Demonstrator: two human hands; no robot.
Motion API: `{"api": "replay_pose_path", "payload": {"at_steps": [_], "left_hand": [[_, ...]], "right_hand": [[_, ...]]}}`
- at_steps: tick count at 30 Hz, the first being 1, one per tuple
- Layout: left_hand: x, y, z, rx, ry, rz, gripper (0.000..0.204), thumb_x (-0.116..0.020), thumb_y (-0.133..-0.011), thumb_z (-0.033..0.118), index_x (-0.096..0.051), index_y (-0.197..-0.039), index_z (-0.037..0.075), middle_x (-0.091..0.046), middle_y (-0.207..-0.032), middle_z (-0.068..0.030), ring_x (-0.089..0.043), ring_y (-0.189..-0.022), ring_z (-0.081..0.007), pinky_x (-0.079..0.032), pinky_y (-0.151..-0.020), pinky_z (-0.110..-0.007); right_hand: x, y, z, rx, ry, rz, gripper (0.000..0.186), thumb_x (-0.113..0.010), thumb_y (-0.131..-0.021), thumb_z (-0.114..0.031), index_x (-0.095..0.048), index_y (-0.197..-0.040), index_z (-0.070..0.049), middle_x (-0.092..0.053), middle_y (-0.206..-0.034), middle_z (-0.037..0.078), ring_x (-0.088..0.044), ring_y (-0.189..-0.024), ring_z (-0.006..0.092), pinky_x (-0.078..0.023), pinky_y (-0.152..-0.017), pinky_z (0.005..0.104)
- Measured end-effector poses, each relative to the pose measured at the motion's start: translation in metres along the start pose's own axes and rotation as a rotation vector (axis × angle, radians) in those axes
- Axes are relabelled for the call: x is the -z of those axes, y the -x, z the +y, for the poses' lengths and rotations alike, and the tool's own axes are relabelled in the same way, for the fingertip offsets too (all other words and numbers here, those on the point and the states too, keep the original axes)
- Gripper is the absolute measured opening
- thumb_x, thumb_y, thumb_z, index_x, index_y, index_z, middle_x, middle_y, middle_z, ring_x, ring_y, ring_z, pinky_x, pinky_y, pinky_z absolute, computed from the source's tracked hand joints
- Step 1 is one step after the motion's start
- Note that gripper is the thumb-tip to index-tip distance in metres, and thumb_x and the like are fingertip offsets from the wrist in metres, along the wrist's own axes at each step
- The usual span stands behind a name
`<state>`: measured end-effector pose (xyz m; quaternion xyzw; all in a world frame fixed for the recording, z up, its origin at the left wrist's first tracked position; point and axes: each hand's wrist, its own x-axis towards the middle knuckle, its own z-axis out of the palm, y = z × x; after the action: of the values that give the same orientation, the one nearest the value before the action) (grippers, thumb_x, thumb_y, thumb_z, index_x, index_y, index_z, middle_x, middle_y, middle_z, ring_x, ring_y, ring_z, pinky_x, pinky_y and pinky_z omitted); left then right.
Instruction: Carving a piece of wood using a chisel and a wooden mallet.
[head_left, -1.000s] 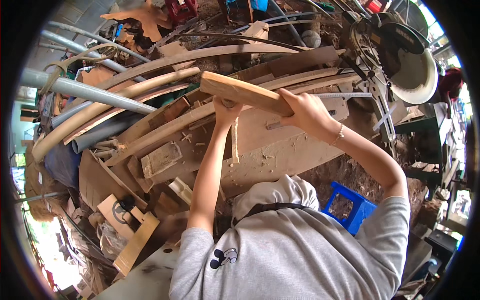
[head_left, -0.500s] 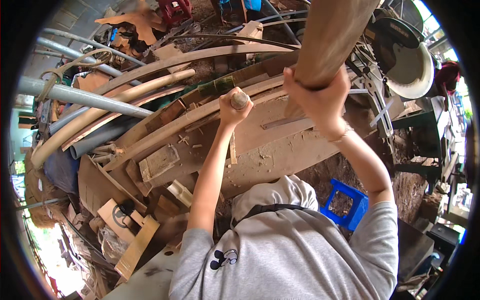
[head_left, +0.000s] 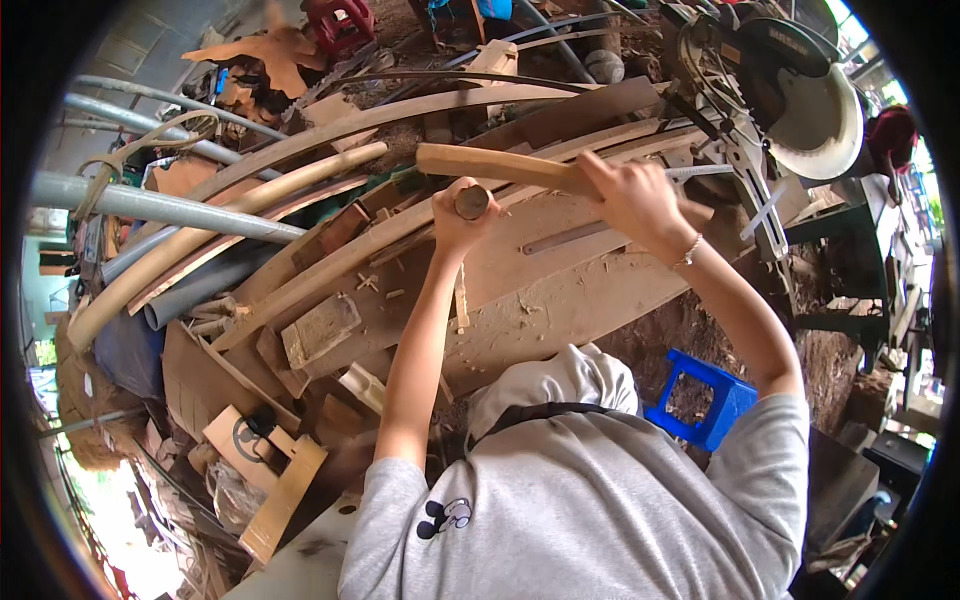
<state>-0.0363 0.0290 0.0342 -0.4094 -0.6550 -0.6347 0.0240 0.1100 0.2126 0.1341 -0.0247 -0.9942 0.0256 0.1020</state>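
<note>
Swung down from its raised, end-on tilt, the plank (head_left: 520, 170) now lies level across the tabletop (head_left: 560, 290), over the curved boards (head_left: 330, 160). Right hand (head_left: 635, 200) grips the plank mid-length; left hand (head_left: 462, 215) is closed round a short round handle (head_left: 472, 202). Shavings litter the tabletop, so some shaping looks done; more likely remains.

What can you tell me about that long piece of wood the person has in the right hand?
The wooden piece is pale, smooth, long and gently curved, with a rounded left end. It lies nearly level above the workbench, running from the upper middle toward the right. The right hand wraps around its right part, hiding that end. The left hand, just beneath it, grips a round-topped tool handle; contact between them is unclear.
</note>
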Motion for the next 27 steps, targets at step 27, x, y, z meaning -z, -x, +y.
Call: {"api": "replay_pose_path", "payload": {"at_steps": [27], "left_hand": [[0.021,0.007,-0.019,0.096,0.137,0.054,0.01,-0.058,-0.069,0.0,-0.05,-0.064,0.002,-0.055,-0.06,-0.0009,-0.05,-0.056,-0.0052,-0.041,-0.053,-0.02]], "right_hand": [[-0.007,0.008,-0.026,-0.192,-0.491,0.408,0.04,-0.066,-0.066,-0.018,-0.052,-0.102,-0.009,-0.059,-0.062,0.009,-0.061,-0.058,0.0273,-0.048,-0.053,0.0356]]}}
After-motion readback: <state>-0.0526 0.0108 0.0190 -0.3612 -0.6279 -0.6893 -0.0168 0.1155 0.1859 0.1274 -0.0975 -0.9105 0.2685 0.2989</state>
